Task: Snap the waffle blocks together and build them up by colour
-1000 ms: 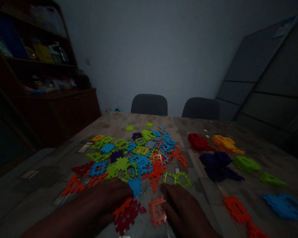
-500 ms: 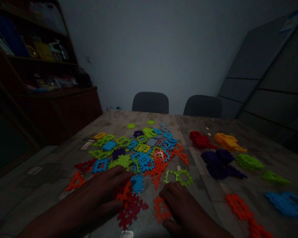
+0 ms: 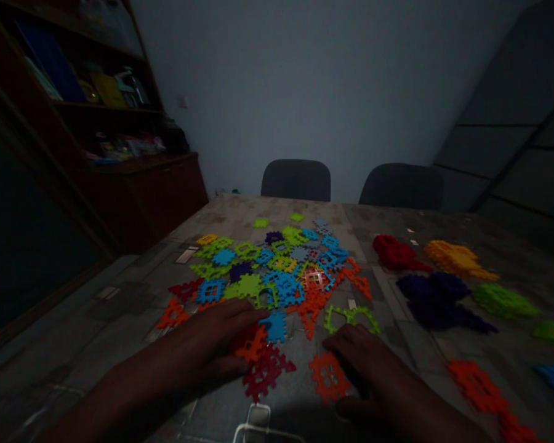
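The room is dim. My left hand [image 3: 207,344] lies flat on the table, fingers stretched over an orange toothed tile [image 3: 253,351] and beside a dark red tile [image 3: 265,372]. My right hand [image 3: 373,369] rests on the table with fingers spread, its fingertips touching an orange-red square tile [image 3: 327,375]. A blue tile [image 3: 276,325] lies just past my left fingertips. Ahead spreads a loose pile of mixed coloured tiles [image 3: 277,271]. Neither hand holds anything.
Sorted heaps lie on the right: red [image 3: 394,252], yellow-orange [image 3: 455,258], purple [image 3: 438,298], green [image 3: 503,300], orange [image 3: 477,384]. Two dark chairs [image 3: 295,179] stand at the far edge. A wooden shelf unit [image 3: 120,147] fills the left.
My left hand slid forward over the orange tile. My right hand moved off the orange-red square tile, which now lies in front of its fingertips. The view shifted left.
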